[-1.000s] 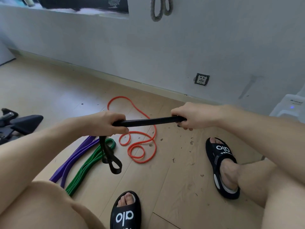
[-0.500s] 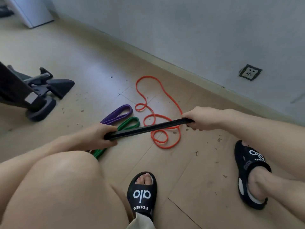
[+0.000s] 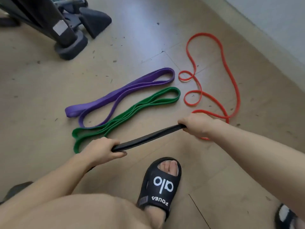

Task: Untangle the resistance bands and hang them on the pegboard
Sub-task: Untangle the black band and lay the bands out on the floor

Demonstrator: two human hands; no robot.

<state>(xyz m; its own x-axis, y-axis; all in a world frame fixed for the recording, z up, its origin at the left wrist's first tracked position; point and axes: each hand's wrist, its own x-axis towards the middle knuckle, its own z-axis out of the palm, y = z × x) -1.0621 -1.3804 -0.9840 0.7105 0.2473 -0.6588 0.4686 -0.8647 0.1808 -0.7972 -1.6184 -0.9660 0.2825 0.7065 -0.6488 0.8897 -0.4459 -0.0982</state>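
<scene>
A black resistance band is stretched taut between my hands, low over the floor. My left hand grips its lower left end and my right hand grips its upper right end. On the wooden floor beyond lie a purple band, folded flat, and a green band folded beside it, the two overlapping at their left ends. A thin orange band lies in loose loops to the right, partly hidden under my right hand. No pegboard is in view.
The dark base of a piece of exercise equipment stands at the upper left. A grey wall and skirting run along the upper right. My foot in a black slide sandal is below the black band, my bare knee at the bottom.
My view has tilted down and left, so wall and socket have left the frame. Both hands keep holding the black band, now lower over the floor; its loose hanging loop is no longer seen.
</scene>
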